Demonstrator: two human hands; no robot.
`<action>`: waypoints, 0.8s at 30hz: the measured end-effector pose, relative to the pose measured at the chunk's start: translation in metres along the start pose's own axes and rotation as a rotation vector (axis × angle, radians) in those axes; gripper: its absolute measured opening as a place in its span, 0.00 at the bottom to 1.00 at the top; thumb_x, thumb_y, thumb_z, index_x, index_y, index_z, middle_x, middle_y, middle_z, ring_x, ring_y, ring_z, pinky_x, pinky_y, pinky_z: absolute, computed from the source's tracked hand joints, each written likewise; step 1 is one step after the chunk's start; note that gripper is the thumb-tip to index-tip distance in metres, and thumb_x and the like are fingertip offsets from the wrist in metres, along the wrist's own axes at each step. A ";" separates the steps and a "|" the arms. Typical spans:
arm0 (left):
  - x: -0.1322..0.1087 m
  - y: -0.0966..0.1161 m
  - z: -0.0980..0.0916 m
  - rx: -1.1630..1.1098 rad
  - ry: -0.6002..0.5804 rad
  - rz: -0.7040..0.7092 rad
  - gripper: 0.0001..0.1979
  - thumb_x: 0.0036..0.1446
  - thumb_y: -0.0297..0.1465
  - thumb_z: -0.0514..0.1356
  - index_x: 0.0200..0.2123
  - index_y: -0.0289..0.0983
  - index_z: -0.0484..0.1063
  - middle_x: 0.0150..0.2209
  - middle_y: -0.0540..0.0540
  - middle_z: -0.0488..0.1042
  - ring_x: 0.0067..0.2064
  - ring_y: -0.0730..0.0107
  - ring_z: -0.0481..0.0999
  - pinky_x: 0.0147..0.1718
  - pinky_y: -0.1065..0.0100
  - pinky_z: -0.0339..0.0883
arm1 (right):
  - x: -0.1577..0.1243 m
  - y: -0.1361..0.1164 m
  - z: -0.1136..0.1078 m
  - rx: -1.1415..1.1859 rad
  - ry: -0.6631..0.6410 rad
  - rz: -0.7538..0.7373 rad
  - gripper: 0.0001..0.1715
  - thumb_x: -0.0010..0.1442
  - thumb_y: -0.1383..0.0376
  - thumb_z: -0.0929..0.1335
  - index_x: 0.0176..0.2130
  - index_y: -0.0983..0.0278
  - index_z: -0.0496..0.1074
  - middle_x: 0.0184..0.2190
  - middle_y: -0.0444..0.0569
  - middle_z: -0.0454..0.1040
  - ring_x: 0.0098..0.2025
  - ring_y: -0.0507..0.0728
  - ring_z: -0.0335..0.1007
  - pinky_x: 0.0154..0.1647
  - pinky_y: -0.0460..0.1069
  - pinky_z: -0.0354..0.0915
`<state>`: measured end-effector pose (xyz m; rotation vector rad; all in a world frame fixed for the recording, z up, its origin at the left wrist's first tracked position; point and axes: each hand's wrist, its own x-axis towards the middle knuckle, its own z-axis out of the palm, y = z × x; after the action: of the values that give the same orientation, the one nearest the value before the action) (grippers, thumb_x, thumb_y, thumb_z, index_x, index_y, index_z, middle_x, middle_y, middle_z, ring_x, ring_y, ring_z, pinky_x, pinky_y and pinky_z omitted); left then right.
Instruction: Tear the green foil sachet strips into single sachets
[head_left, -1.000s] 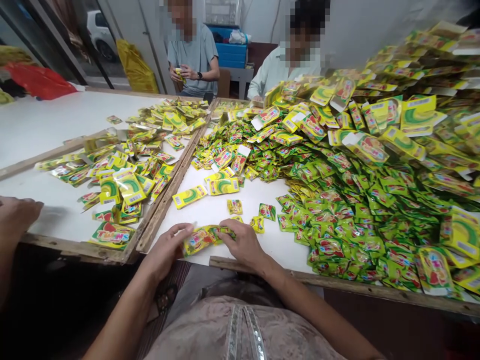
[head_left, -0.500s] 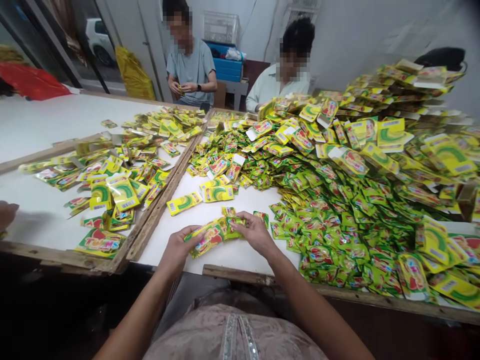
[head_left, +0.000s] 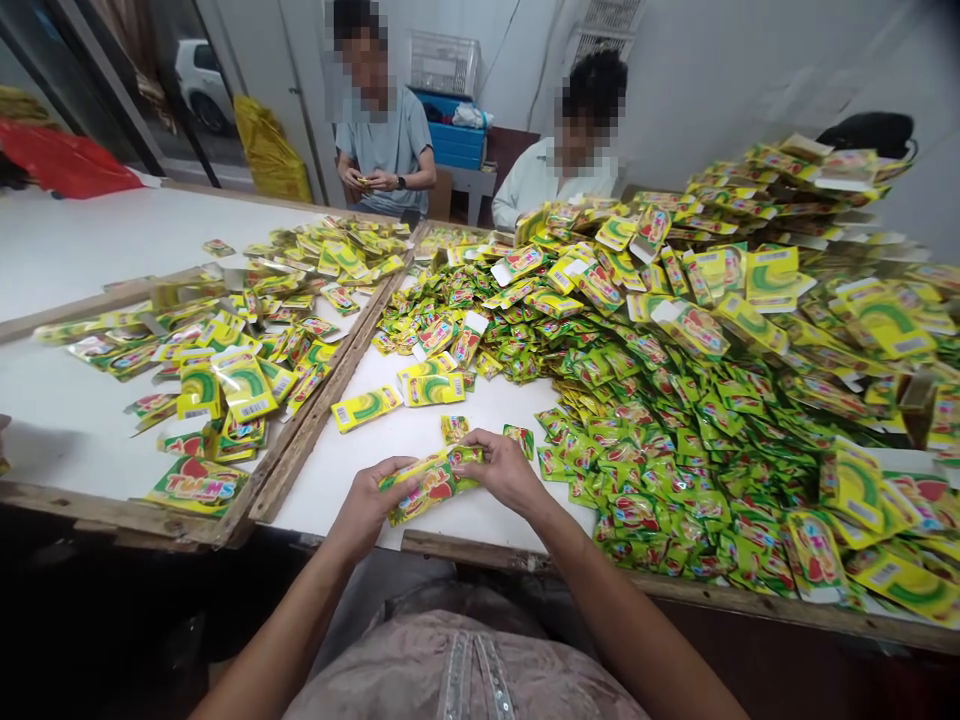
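Observation:
Both my hands hold one small bunch of green and yellow sachets [head_left: 433,482] just above the near edge of the white table [head_left: 352,470]. My left hand [head_left: 369,502] grips its left end with fingers curled. My right hand [head_left: 508,470] pinches its right end. A few loose sachets [head_left: 454,428] lie on the table just beyond the bunch. A huge heap of the same sachets [head_left: 675,350] fills the table to my right.
A second white table [head_left: 90,250] at left carries scattered sachets and larger yellow packs [head_left: 244,385]. A wooden frame edge [head_left: 330,390] divides the two tables. Two people sit at the far side, one in a grey shirt [head_left: 386,140], one in white [head_left: 540,175]. Another person's fingertip shows at the far left.
The bunch of sachets in my hands has been gathered tighter and lifted slightly. The other person's hand at far left has withdrawn almost out of view. The camera has tilted down a little.

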<state>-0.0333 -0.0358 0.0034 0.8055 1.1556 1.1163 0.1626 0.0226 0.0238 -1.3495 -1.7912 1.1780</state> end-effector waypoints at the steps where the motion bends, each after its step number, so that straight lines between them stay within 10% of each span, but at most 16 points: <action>1: 0.000 0.001 0.000 -0.013 0.000 -0.013 0.18 0.40 0.37 0.69 0.36 0.35 0.76 0.36 0.45 0.79 0.35 0.64 0.77 0.36 0.67 0.69 | -0.002 -0.001 0.001 -0.005 0.024 -0.001 0.15 0.44 0.60 0.70 0.34 0.64 0.74 0.27 0.42 0.71 0.26 0.50 0.59 0.26 0.45 0.56; 17: 0.001 0.005 0.001 -0.069 -0.033 -0.081 0.19 0.37 0.37 0.70 0.34 0.34 0.76 0.33 0.44 0.79 0.32 0.64 0.77 0.34 0.67 0.69 | -0.011 -0.013 0.001 -0.052 0.091 -0.016 0.07 0.46 0.62 0.71 0.27 0.63 0.76 0.22 0.43 0.71 0.25 0.51 0.62 0.27 0.46 0.58; 24: 0.004 0.013 0.009 -0.205 0.035 -0.131 0.20 0.33 0.35 0.72 0.32 0.33 0.76 0.28 0.46 0.79 0.29 0.67 0.77 0.33 0.69 0.69 | -0.016 -0.010 0.007 0.283 0.152 0.007 0.18 0.46 0.62 0.70 0.39 0.62 0.67 0.28 0.43 0.70 0.30 0.51 0.66 0.33 0.47 0.64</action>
<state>-0.0274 -0.0280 0.0163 0.5462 1.0871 1.1220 0.1576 0.0046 0.0309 -1.2439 -1.4528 1.2444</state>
